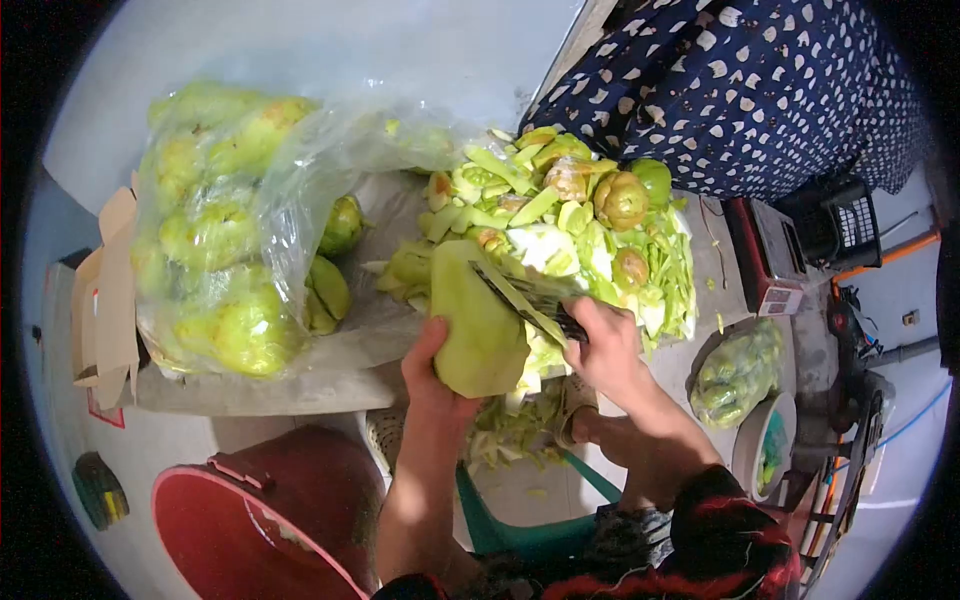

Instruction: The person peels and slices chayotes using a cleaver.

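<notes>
My left hand (pixel 437 375) is wrapped round the lower left side of a large, pale-green peeled fruit (pixel 468 335), whose exact kind I cannot make out. In my right hand (pixel 608 350) is a dark-handled knife (pixel 570 322), its blade lying along the fruit's upper right side. A strip of green peel (pixel 530 308) lies along the blade. Just behind the fruit is a big heap of peelings (pixel 570 225) with several brownish-green fruits, such as a round one (pixel 621 201), among them.
A clear plastic bag (pixel 285 190) of green fruit stands left on the low table (pixel 300 395). Below are a red bucket (pixel 215 490) and a green stool (pixel 535 535). At right are a red scale (pixel 762 255), another bagged bundle (pixel 740 375) and a black crate (pixel 835 225). Patterned cloth (pixel 740 90) hangs behind.
</notes>
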{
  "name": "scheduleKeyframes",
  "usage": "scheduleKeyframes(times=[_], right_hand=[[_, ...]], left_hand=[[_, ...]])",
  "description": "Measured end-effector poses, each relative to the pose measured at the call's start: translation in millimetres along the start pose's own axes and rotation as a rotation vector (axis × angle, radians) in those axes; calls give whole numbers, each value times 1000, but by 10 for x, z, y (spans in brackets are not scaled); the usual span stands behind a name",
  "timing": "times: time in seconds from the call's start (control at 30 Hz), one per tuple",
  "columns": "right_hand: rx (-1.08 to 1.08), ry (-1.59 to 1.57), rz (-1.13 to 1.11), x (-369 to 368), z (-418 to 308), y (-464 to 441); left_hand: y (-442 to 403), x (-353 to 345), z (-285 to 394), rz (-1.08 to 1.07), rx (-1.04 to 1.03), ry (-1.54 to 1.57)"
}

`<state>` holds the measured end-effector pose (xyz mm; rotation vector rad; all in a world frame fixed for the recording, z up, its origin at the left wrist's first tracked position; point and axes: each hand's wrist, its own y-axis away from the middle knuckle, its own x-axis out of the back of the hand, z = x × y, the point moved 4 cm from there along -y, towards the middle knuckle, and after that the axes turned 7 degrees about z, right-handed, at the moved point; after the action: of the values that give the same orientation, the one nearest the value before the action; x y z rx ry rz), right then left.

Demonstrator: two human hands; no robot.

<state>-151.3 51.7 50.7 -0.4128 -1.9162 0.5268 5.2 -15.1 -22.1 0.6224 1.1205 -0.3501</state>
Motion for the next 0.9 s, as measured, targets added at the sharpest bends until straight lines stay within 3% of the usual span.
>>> scheduleKeyframes(times=[0.07, 0.27, 0.3, 0.33, 0.43, 0.47, 0.53, 0.6, 0.67, 0.73, 0.77, 0.83, 0.9], right_hand=[[-42, 8, -52, 13, -13, -8], [154, 22, 49, 140, -237, 11], [18, 26, 36, 43, -82, 7], [-265, 8, -53, 3, 54, -24], [-324, 22, -46, -1, 172, -59], [-277, 8, -43, 20, 124, -27], [-241, -5, -33, 36, 66, 24], [130, -59, 77, 52, -97, 21], [213, -49, 105, 78, -197, 15], [439, -36, 154, 85, -276, 44], [447, -15, 142, 93, -321, 39], [461, -31, 152, 91, -355, 40], [494, -45, 162, 99, -388, 36]], left_hand=[[-27, 38, 16, -30, -5, -43], [24, -4, 46, -84, 0, -147], [41, -2, -6, -149, 43, -135], [51, -15, -35, -154, 51, -135], [23, -96, -20, -139, 54, -4], [35, -108, -13, -132, 49, 1], [-7, -79, 31, 101, 25, 142], [-50, -75, 70, 143, 9, 170], [-47, -77, 94, 187, -2, 203], [-17, -93, 112, 255, 4, 82], [-22, -51, 98, 255, 4, 81], [-48, -37, 54, -19, 22, 161], [-80, 19, 20, 2, 28, 149]])
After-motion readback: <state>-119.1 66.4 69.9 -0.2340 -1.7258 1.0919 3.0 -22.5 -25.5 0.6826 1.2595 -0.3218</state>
